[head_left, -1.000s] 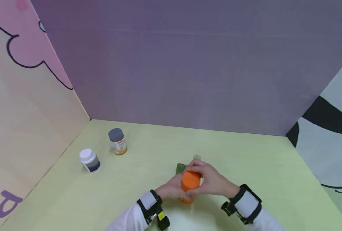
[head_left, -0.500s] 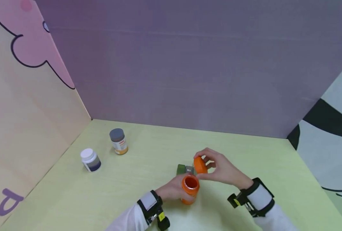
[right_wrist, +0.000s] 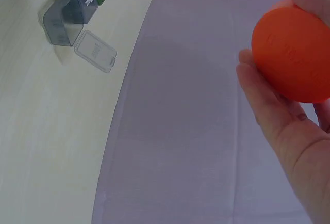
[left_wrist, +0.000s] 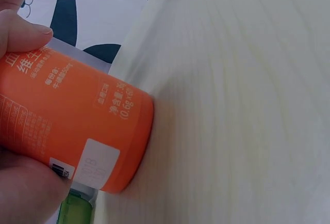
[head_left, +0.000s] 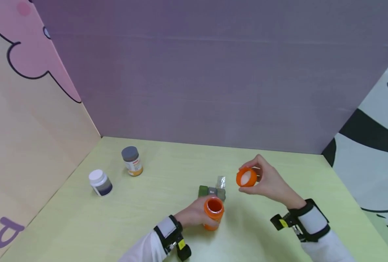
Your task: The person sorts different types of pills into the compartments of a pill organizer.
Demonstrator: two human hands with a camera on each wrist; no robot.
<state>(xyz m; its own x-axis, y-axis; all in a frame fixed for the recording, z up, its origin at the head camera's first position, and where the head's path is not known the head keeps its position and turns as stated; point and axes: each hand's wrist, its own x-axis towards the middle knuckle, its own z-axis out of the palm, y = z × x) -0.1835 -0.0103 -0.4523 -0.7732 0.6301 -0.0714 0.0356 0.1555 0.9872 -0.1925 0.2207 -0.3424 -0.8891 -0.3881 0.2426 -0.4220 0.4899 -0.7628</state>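
Observation:
My left hand [head_left: 193,214] grips an orange bottle [head_left: 213,222] around its side, mouth uncovered and tilted upward. In the left wrist view, white print and a pale sticker [left_wrist: 97,163] show on the bottle, whose base is close to the table; contact cannot be told. Off to the right and raised, my right hand [head_left: 272,185] pinches the orange cap [head_left: 251,178] by its rim, with the pale inner side facing the head camera. Just behind the bottle sits a small pill box [head_left: 212,191] with green, grey-blue and clear compartments. Its clear lid [right_wrist: 96,51] stands open on the clear compartment.
A white bottle [head_left: 100,182] with a dark lower band stands on the table's left side. Behind it is a grey-capped bottle [head_left: 132,161]. A purple-grey panel [head_left: 197,80] closes off the back of the pale table [head_left: 167,163], with printed side panels left and right.
The cap has come off the bottle. My right hand has carried it up and to the right, turning its inside into view. My left hand keeps the bottle in nearly the same place.

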